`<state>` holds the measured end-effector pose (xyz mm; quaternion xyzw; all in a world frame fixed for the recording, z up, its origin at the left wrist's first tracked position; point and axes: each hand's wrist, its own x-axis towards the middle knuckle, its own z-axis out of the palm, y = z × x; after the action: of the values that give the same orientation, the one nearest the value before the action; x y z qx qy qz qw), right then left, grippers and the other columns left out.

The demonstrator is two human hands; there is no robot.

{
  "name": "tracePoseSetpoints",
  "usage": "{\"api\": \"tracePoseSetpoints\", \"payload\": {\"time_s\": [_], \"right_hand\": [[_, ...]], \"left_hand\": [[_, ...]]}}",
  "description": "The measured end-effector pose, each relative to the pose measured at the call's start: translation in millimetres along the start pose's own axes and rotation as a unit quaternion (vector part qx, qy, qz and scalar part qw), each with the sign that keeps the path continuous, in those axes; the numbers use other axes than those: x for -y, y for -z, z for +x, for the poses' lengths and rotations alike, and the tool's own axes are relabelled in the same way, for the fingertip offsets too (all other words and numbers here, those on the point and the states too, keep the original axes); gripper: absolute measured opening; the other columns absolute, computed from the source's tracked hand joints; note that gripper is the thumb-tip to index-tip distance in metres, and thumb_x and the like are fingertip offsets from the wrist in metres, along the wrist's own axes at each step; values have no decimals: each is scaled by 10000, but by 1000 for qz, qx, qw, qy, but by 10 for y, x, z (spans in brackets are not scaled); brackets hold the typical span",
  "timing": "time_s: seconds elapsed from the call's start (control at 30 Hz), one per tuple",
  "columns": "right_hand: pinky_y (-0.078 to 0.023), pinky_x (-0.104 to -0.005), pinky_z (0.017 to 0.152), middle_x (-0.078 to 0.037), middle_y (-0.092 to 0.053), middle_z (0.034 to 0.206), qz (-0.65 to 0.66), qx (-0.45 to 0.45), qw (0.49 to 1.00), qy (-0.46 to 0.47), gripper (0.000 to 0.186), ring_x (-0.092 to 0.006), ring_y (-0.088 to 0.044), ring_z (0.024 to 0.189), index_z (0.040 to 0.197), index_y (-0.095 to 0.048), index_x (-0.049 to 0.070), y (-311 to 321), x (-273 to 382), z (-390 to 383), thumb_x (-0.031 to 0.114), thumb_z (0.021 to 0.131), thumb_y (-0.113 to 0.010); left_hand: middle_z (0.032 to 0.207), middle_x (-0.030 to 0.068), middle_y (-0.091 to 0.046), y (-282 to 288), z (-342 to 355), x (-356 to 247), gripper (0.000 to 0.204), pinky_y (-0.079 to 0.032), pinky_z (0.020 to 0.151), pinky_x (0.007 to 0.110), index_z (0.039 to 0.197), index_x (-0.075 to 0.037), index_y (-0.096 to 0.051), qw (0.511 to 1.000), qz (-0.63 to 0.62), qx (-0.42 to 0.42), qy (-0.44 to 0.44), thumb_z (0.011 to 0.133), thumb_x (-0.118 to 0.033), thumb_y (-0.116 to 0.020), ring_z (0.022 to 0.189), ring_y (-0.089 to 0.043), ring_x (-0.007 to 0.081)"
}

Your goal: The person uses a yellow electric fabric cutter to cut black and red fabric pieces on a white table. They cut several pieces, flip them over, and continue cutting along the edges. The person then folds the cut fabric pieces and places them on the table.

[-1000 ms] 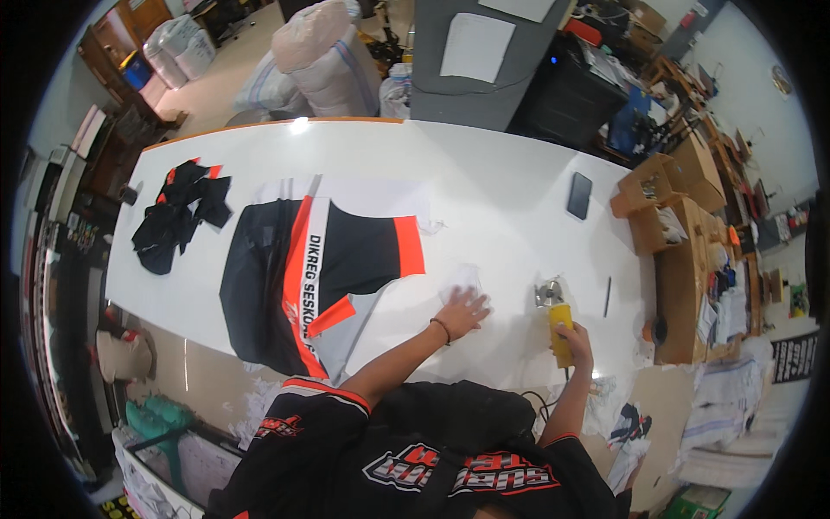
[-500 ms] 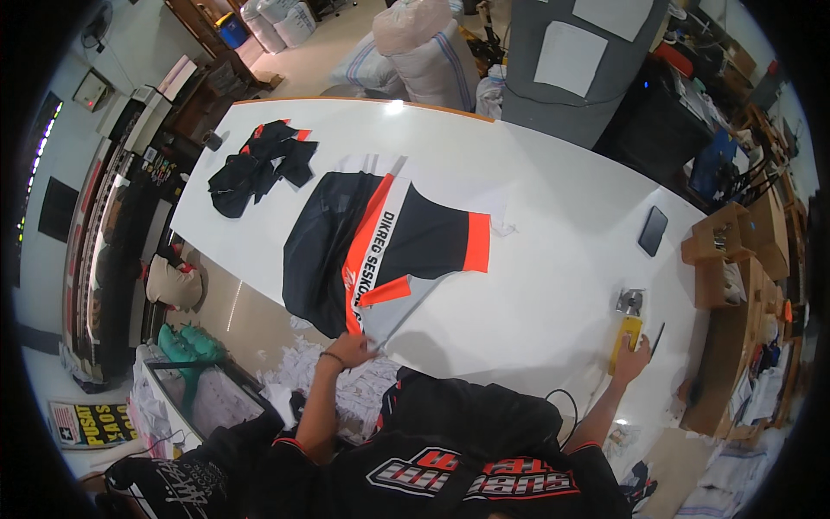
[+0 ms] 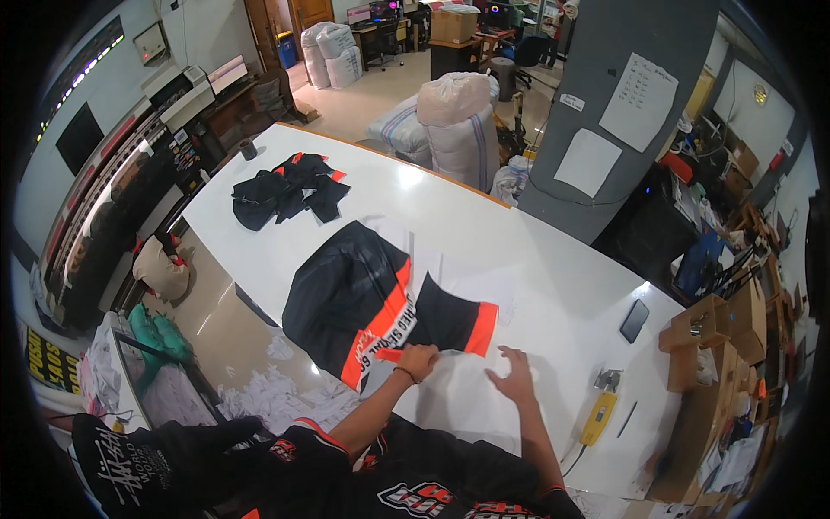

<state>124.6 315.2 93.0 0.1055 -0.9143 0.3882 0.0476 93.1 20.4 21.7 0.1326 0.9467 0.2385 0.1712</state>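
Note:
A printed black fabric panel point(image 3: 339, 294) with orange and white bands lies rumpled on the white table, its left part bulging up. My left hand point(image 3: 418, 361), with a dark bracelet at the wrist, has its fingers closed on the panel's near edge beside a small orange flap. To the right, my right hand point(image 3: 516, 377) hovers near the panel's orange end, fingers spread and holding nothing. A yellow handheld electric cutter point(image 3: 598, 420) with a metal head lies further right, its cord running toward me. Thin white sheets point(image 3: 484, 292) show behind the panel.
Beside the cutter lies a thin dark pen-like stick point(image 3: 627, 420); a phone point(image 3: 634, 321) rests beyond it. Black and orange fabric pieces point(image 3: 290, 190) are heaped at the far left. Cardboard boxes point(image 3: 714, 337) stand at the right edge, and white scraps point(image 3: 285, 389) cover the floor left.
My right hand has let go of the cutter and come left toward the fabric. My left hand has shifted right along the panel's near edge, bunching it. The view has tilted up.

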Motion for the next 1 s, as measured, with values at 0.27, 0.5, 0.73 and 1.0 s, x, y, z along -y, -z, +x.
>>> {"api": "tracePoseSetpoints", "payload": {"time_s": [0.27, 0.5, 0.73, 1.0], "right_hand": [[-476, -418, 977, -89, -680, 1119, -8, -2, 983, 183, 279, -269, -637, 1095, 1088, -654, 70, -329, 69, 81, 46, 820, -732], [-492, -293, 628, -81, -671, 747, 146, 150, 978, -10, 198, -134, -625, 645, 1009, -717, 60, 1378, 1173, 168, 76, 812, -729], [-515, -256, 796, -69, -744, 981, -1, -261, 965, 3, 205, -124, -675, 890, 1069, -703, -1, 2392, 1800, 544, 74, 882, -664], [-518, -265, 817, -69, -711, 1133, 417, -185, 865, -207, 370, -157, -665, 939, 1267, -677, 35, 2110, 957, 1618, 56, 995, -428]], "left_hand": [[832, 147, -676, 1060, -1073, -1187, 163, -544, 728, 425, 1000, -53, -660, 931, -281, 13, -231, 954, -209, -671, 731, -652, 373], [835, 115, -703, 2697, -1230, -640, 366, -557, 620, 378, 957, -73, -683, 941, -37, -231, -247, 612, -100, -801, 712, -709, 313], [826, 122, -605, 3805, -49, -546, 261, -513, 657, 421, 917, -76, -685, 850, 92, -441, -271, 658, -43, -703, 764, -639, 355], [996, 214, -732, 4112, 2159, -81, 273, -554, 880, 497, 1010, -151, -792, 959, 98, -263, -48, 800, -237, -639, 977, -698, 422]]}}
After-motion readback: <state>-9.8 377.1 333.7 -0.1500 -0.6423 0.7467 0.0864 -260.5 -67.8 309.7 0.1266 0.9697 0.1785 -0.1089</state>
